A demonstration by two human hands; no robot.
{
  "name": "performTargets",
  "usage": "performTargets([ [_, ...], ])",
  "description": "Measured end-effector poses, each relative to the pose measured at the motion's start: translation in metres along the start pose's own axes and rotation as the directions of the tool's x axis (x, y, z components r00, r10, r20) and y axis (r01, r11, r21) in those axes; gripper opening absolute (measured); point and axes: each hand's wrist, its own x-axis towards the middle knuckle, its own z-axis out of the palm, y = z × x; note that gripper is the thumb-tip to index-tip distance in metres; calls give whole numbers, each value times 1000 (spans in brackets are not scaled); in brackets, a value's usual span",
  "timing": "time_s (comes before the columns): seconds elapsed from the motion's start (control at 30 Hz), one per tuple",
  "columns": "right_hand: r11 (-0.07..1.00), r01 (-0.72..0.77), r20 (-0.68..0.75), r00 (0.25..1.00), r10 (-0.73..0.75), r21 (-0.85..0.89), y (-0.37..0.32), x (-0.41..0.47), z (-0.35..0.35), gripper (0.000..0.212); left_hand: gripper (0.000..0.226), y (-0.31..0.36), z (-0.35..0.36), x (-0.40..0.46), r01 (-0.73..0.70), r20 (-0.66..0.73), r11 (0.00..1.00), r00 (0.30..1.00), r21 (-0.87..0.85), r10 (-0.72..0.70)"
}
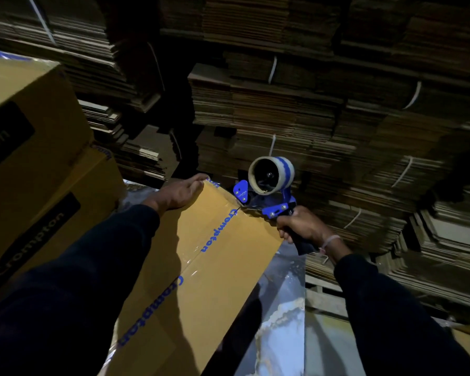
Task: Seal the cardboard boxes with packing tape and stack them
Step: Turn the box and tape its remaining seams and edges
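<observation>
Left hand [180,191]: lay flat, fingers straight, on the box's far corner.
Right hand [300,224]: gripped the tape dispenser [266,189] handle at the box's far edge.
Box [201,267]: taped along its seam, beside two stacked boxes [36,169].

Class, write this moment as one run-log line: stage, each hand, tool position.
stage: taping top seam | left hand: flat on box far end | right hand: grips tape dispenser | dispenser: at far edge of box

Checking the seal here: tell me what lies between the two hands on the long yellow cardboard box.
In the head view, between the left hand and right hand lies the long yellow cardboard box's taped far end, with the blue tape dispenser at its seam.
</observation>
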Motion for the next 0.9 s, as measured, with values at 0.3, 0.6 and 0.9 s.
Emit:
performTargets([
  [0.3, 998, 2, -7, 1000, -1, 67, 1, 0, 3, 11, 38, -8, -5, -2, -9, -11, 1000, 1000, -30, 9],
  [0.6, 999, 38, 33, 999, -39, 23, -38, 23, 25, 7, 41, -28, -29, -14, 31, -103, 1000, 994, 3, -31],
  [0.9, 1000, 28, 58, 998, -28, -2, -32, 33, 23, 10, 47, -9, -31, -6, -111, -189, 946, 966, 305, 174],
])
